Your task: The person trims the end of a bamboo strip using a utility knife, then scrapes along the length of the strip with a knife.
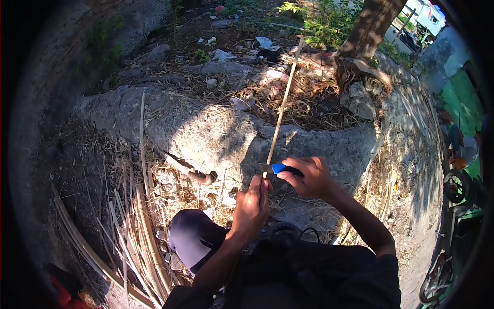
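Note:
A long, thin pale strip (284, 103), which looks like bamboo, slants up and away over the stone ledge. My left hand (252, 203) is closed round its near end. Just above those fingers, the blade of a blue-and-black knife (279, 168) lies across the strip. My right hand (310, 176) is closed on the knife's handle, a little to the right of my left hand. The near tip of the strip is hidden by my left fingers.
Many split strips (146, 242) lie at the lower left. A curved tool with a brown handle (203, 177) rests by the stone ledge (206, 123). Shavings and litter cover the ground beyond, near a tree trunk (370, 28). A person (465, 152) and wheels are at the far right.

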Demonstrator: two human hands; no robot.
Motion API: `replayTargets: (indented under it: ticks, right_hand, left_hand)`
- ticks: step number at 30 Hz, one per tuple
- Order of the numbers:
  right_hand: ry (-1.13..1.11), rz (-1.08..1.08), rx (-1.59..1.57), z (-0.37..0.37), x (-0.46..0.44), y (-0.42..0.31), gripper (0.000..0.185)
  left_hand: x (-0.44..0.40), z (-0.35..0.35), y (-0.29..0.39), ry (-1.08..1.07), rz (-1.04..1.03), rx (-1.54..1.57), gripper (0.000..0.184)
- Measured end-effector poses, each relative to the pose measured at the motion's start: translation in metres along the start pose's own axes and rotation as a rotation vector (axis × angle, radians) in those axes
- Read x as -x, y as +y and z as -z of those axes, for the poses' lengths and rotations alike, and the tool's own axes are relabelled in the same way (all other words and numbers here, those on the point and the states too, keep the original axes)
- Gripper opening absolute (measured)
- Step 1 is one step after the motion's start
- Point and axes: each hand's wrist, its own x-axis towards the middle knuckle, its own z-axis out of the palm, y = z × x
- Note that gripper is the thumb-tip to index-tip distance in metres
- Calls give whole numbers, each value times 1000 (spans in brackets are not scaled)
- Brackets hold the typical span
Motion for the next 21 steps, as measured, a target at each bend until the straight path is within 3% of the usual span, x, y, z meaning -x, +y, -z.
replayTargets:
  ticks: [4,9,13,16,18,19,21]
  right_hand:
    - [-23,-49,1,-1,-1,-1,26]
    - [-12,-110,-28,-2,-7,12,26]
    - [162,-386,68,32,-31,76,30]
    - [361,-335,94,52,-23,172,41]
    - [447,-746,-211,60,-19,190,51]
    - [445,-740,-217,58,-20,185,51]
    - [423,-941,-553,55,-15,161,53]
  left_hand:
    - [2,-5,-6,68,-89,-61,7]
    - [5,-3,-8,4,-47,-105,8]
    - [22,-12,-2,-83,-84,-130,13]
    - [25,-19,-5,-160,-56,-116,19]
    - [22,-16,-12,-188,-25,-104,21]
    - [16,-13,-16,-183,21,-28,25]
    - [6,-8,-19,-172,64,51,29]
